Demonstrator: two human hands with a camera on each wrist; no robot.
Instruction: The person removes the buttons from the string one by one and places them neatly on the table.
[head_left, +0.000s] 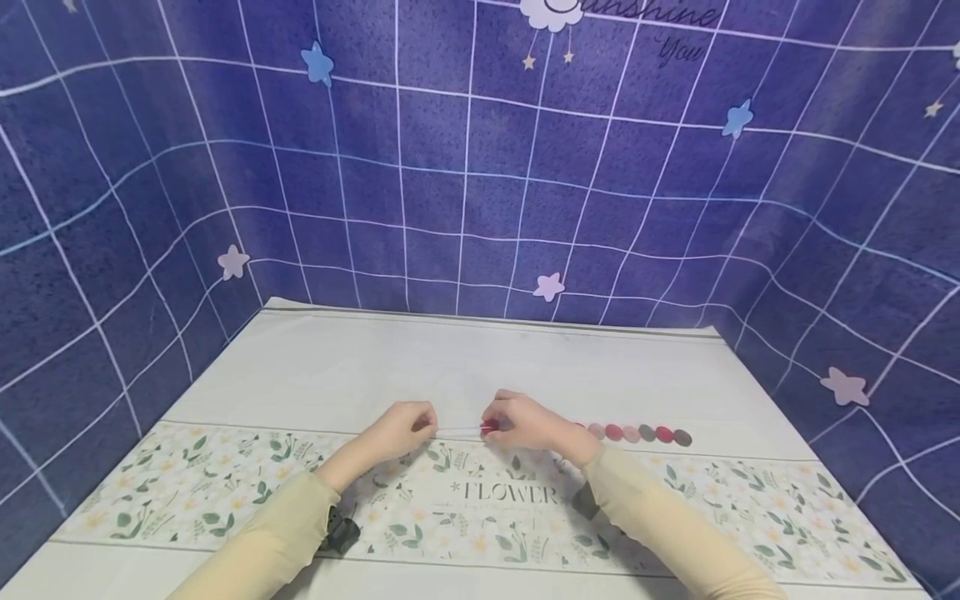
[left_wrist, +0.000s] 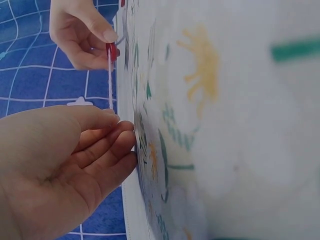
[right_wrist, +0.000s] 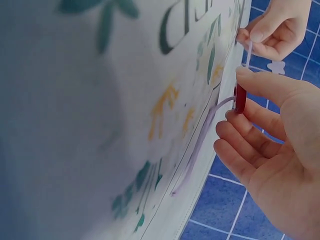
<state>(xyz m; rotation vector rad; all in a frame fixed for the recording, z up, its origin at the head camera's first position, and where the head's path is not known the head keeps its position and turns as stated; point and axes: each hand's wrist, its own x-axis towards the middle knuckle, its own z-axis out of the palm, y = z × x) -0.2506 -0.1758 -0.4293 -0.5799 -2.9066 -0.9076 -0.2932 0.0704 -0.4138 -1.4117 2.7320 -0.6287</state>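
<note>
My right hand (head_left: 525, 423) pinches a dark red round disc (right_wrist: 241, 99), perhaps a button or flat bead, between thumb and fingertips. A pale lilac cord (left_wrist: 110, 82) runs from the disc across to my left hand (head_left: 401, 429), whose thumb and forefinger pinch it. Between the hands the cord looks straight. From the disc's other side a lilac tail (right_wrist: 196, 142) curves down onto the tabletop, seen in the right wrist view. Whether the cord passes through the disc is hard to see.
To the right, past my right wrist, lies a row of several round discs (head_left: 632, 434) in red, pink and grey-brown. A white cover with a floral band (head_left: 247, 475) and printed lettering lies over the table (head_left: 360, 358). A blue gridded curtain (head_left: 435, 200) surrounds the back and sides.
</note>
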